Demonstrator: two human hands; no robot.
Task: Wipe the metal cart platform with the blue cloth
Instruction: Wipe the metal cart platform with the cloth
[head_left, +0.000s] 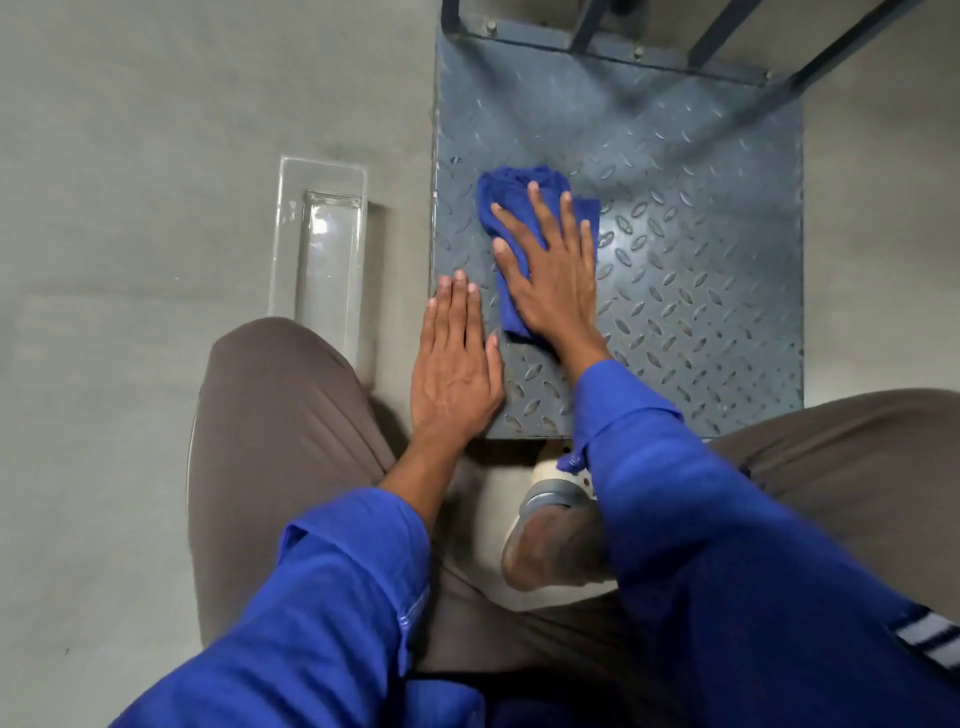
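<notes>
The metal cart platform (701, 249) is a grey diamond-tread plate lying low on the floor ahead of me. A bunched blue cloth (506, 200) lies on its left part. My right hand (550, 270) presses flat on the cloth, fingers spread, covering its near half. My left hand (454, 364) rests flat on the platform's near left corner, fingers together, holding nothing, just beside the cloth.
A clear plastic tray (322, 249) lies on the grey floor left of the platform. The cart's dark handle bars (727, 36) rise at the far edge. My knees (270, 415) and a sandalled foot (550, 540) sit close to the near edge.
</notes>
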